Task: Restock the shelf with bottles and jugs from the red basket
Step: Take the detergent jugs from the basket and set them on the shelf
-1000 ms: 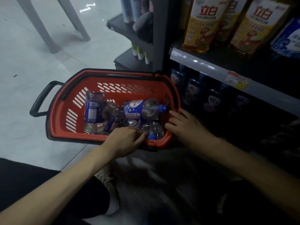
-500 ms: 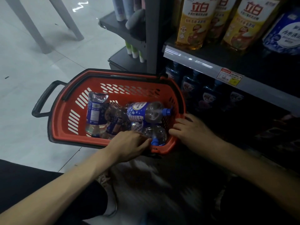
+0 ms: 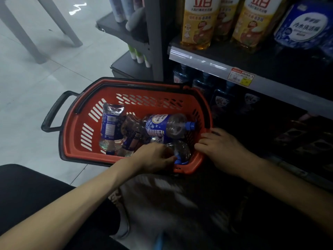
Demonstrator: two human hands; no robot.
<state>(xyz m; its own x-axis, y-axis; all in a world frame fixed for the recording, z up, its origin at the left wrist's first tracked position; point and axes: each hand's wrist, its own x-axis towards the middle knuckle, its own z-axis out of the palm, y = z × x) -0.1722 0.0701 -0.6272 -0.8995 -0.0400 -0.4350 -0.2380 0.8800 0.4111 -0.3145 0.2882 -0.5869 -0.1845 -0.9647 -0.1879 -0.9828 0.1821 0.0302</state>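
A: Two hands at the red basket (image 3: 86,112). Left hand (image 3: 153,157) reaches over the near rim, grip curled around the neck of a clear bottle (image 3: 180,150) with a blue cap, lying at the near right corner of the basket. Whether the fingers fully close on it I cannot tell; the palm hides them.

B: Right hand?

A: Right hand (image 3: 221,148) rests on the basket's right rim, fingers spread loosely, pinching nothing.

B: Basket contents?

A: Several bottles lying jumbled. One blue-labelled bottle (image 3: 167,125) lies across the middle, cap pointing right. Another bottle (image 3: 110,127) lies at the left, label up. Basket sits on the pale tiled floor (image 3: 36,83), black handle (image 3: 54,112) sticking out left.

B: Shelf?

A: Shelf (image 3: 207,62) to the far right. Yellow jugs (image 3: 198,22) stand on it; dark blue bottles (image 3: 221,98) stand on the level below, just beyond the basket.
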